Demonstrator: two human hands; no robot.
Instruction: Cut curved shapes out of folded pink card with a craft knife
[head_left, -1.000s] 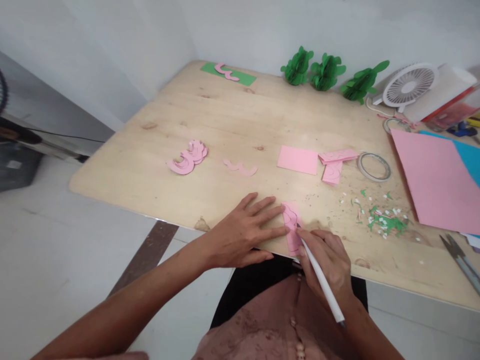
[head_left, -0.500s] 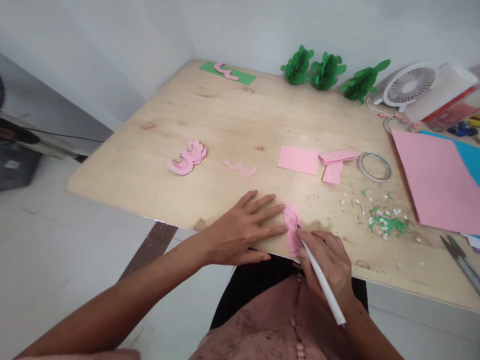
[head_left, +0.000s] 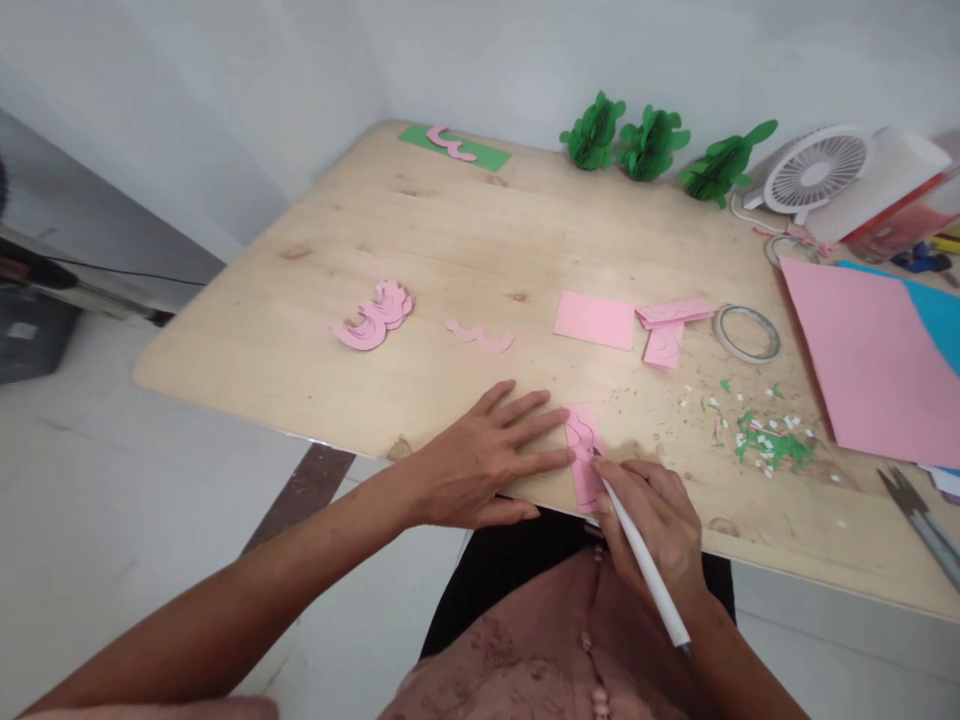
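A small pink paper piece [head_left: 585, 485] with a wavy line drawn on it lies at the table's front edge. My left hand [head_left: 487, 460] rests flat with its fingers spread, fingertips touching the paper's left side. In my right hand [head_left: 660, 525] is a white pen [head_left: 646, 560], gripped near its dark tip, which meets the paper by the drawn line. Beyond my left hand lie a thin wavy pink strip [head_left: 480, 336] and a pile of wavy pink cutouts [head_left: 373, 315]. A plain pink rectangle [head_left: 595, 321] and folded pink papers [head_left: 664, 343] sit farther back.
Right of my hands are a tape roll [head_left: 748, 333], green and white paper scraps [head_left: 772, 445], scissors [head_left: 919, 520] and large pink sheets [head_left: 874, 360]. Green paper shapes [head_left: 652, 143] and a white fan [head_left: 817, 175] stand along the wall. A green strip [head_left: 480, 153] lies far left.
Both hands hold almost the same place. The pen tip stays on the pink paper, with at most a very slight shift. The view has moved a little.
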